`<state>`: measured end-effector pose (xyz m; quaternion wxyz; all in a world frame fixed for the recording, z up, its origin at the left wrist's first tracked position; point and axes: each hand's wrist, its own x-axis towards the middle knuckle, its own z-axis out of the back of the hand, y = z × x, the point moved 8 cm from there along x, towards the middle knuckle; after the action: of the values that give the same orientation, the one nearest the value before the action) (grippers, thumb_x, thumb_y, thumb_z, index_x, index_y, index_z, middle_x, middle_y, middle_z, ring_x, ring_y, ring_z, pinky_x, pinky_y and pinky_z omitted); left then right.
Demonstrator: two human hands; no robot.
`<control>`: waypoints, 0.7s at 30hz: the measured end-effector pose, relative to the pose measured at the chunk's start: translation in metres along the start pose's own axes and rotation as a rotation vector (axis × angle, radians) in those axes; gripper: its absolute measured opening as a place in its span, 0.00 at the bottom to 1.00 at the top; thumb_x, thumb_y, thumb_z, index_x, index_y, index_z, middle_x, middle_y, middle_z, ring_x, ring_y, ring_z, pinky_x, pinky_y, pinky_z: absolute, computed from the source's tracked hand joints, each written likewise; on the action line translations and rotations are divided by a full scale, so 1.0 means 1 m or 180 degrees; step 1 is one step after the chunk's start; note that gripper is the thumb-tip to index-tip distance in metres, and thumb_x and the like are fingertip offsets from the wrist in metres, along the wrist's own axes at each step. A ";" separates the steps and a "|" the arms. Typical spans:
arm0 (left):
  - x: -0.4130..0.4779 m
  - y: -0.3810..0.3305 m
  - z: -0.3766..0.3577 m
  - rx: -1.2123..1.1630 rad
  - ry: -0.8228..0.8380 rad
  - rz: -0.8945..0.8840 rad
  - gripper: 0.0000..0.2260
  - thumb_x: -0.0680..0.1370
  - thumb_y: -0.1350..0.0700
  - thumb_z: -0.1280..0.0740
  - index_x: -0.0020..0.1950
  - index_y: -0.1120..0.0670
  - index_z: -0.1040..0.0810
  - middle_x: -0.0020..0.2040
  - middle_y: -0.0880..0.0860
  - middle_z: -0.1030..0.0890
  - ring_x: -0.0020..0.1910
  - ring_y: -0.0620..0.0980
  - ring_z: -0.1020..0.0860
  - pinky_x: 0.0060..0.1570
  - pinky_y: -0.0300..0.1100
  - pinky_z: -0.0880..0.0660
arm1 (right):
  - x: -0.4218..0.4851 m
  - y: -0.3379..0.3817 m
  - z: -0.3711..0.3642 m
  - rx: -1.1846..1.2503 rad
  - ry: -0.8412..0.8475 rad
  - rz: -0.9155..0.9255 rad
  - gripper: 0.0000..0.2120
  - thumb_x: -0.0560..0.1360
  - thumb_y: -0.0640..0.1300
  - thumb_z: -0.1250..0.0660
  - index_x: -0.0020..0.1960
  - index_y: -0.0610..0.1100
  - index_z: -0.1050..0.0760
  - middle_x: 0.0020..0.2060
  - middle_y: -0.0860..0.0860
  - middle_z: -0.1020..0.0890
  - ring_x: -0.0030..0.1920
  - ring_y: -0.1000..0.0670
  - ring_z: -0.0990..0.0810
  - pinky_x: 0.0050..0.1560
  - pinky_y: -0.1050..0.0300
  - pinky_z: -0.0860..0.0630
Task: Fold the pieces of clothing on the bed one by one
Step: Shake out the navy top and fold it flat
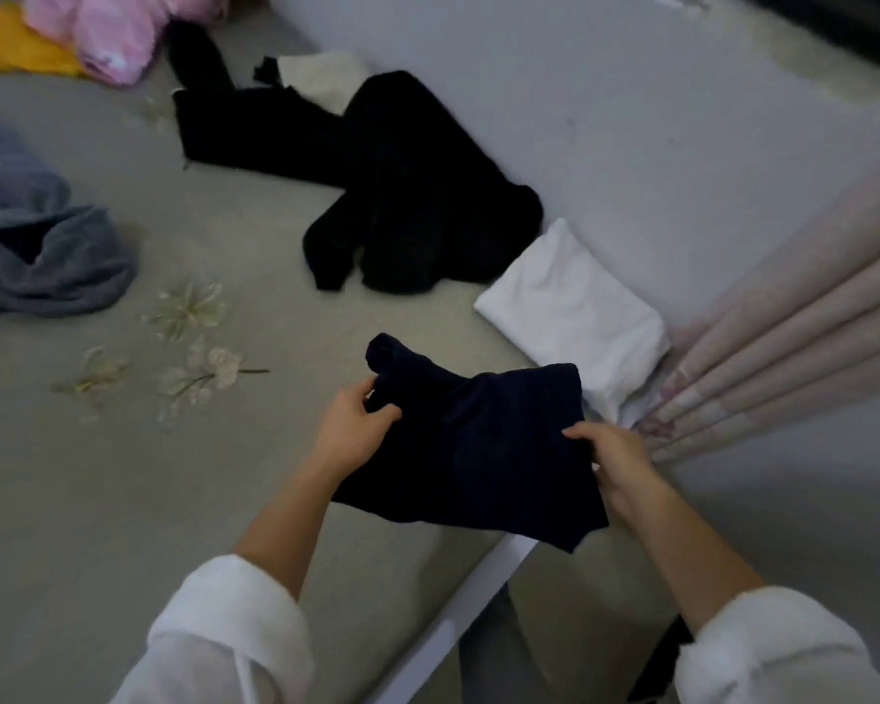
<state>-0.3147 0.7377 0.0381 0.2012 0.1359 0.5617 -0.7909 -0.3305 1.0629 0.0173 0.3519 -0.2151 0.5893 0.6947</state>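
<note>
Bed with grey-beige floral-embroidered sheet point(123, 500), pale pink pleated curtain point(809, 322) on the right. Dark navy fabric garment point(478, 449) sits at the bed's near edge, bunched and partly doubled over. Left hand point(349, 429) has fingers curled around its upper left corner; right hand point(616, 462) pinches its right edge. Folded white cloth point(570, 307) lies just beyond it, near the wall. Unfolded black clothes pile point(402, 195) mid-bed. Crumpled grey garment point(36, 256) far left; pink bundle point(108, 27) and yellow cloth point(11, 48) top left.
</note>
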 end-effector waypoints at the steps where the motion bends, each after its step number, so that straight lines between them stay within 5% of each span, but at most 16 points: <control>1: 0.017 -0.019 -0.013 0.0074 -0.0010 -0.0051 0.14 0.76 0.58 0.34 0.61 0.47 0.26 0.43 0.45 0.18 0.39 0.44 0.19 0.39 0.41 0.21 | 0.013 0.014 0.013 0.0059 -0.0006 0.0009 0.12 0.66 0.40 0.28 0.49 0.37 0.19 0.45 0.41 0.16 0.46 0.41 0.18 0.44 0.49 0.22; 4: 0.069 -0.071 -0.051 0.0340 -0.0169 -0.0141 0.14 0.78 0.59 0.35 0.63 0.50 0.25 0.44 0.44 0.20 0.39 0.42 0.22 0.35 0.36 0.28 | 0.057 0.049 0.048 0.0255 -0.0039 -0.0009 0.11 0.69 0.38 0.30 0.50 0.37 0.20 0.46 0.41 0.16 0.47 0.41 0.18 0.49 0.48 0.22; 7: 0.120 -0.118 -0.090 0.0555 -0.0182 -0.0297 0.14 0.78 0.59 0.35 0.64 0.54 0.25 0.54 0.51 0.19 0.49 0.48 0.22 0.44 0.39 0.29 | 0.098 0.076 0.076 0.0431 -0.0065 -0.0073 0.09 0.71 0.37 0.32 0.51 0.40 0.20 0.49 0.41 0.16 0.51 0.40 0.18 0.55 0.44 0.21; 14: 0.228 -0.205 -0.151 0.1147 -0.0406 -0.0793 0.17 0.79 0.54 0.35 0.67 0.54 0.27 0.57 0.53 0.20 0.54 0.53 0.22 0.45 0.40 0.30 | 0.173 0.110 0.116 0.0984 -0.0205 -0.0113 0.10 0.75 0.38 0.34 0.56 0.46 0.21 0.49 0.45 0.16 0.49 0.43 0.18 0.44 0.51 0.20; 16: 0.254 -0.214 -0.162 0.1201 -0.0488 -0.0887 0.17 0.80 0.53 0.36 0.68 0.54 0.28 0.58 0.54 0.20 0.54 0.53 0.22 0.46 0.39 0.30 | 0.193 0.107 0.119 0.1014 -0.0288 -0.0120 0.09 0.76 0.39 0.35 0.55 0.46 0.21 0.50 0.45 0.16 0.50 0.43 0.17 0.49 0.47 0.19; 19: 0.287 -0.207 -0.170 0.0957 -0.0681 -0.0809 0.17 0.81 0.51 0.40 0.70 0.51 0.29 0.61 0.52 0.22 0.60 0.54 0.24 0.60 0.45 0.30 | 0.221 0.094 0.121 0.0971 -0.0638 -0.0223 0.12 0.76 0.38 0.34 0.59 0.43 0.22 0.52 0.46 0.18 0.52 0.42 0.19 0.56 0.42 0.22; 21: 0.303 -0.190 -0.182 0.1042 -0.0586 -0.0659 0.20 0.82 0.50 0.42 0.74 0.51 0.35 0.70 0.53 0.29 0.70 0.54 0.32 0.70 0.57 0.38 | 0.232 0.086 0.127 0.0397 -0.1067 -0.0266 0.11 0.75 0.35 0.34 0.57 0.38 0.24 0.48 0.47 0.20 0.47 0.45 0.21 0.48 0.51 0.22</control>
<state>-0.6739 0.9145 0.0026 0.1445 0.0355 0.4160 -0.8971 -0.5323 1.2359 -0.0634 0.4863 -0.0984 0.5550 0.6677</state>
